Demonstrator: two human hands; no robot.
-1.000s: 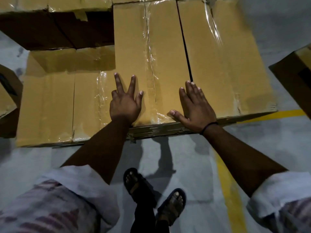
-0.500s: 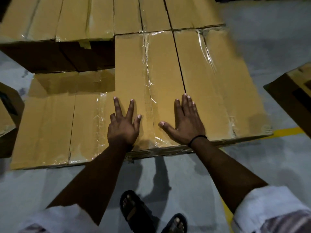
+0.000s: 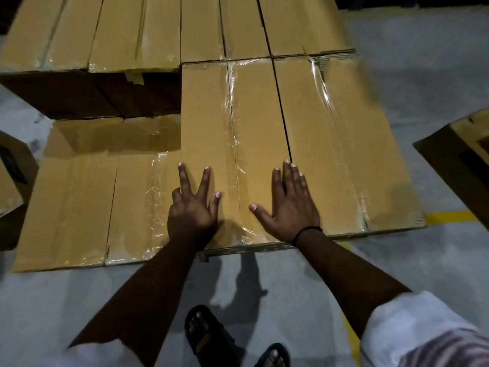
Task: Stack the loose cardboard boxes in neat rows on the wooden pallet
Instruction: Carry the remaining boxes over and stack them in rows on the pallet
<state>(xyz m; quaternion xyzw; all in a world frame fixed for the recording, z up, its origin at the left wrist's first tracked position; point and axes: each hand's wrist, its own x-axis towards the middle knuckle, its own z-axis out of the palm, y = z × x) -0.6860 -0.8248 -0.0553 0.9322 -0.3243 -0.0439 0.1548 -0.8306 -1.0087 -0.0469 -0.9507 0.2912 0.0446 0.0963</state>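
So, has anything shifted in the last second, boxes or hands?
Nothing visibly moved, and nothing was taken hold of or let go. The left hand and right hand stay flat, fingers straight, on the taped brown cardboard box. Only the camera's view shifted.

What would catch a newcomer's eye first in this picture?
Both hands, first: the left hand and right hand lie flat, side by side, on the near end of a taped cardboard box at centre. More brown boxes lie to its left, and a taller stack stands behind those.
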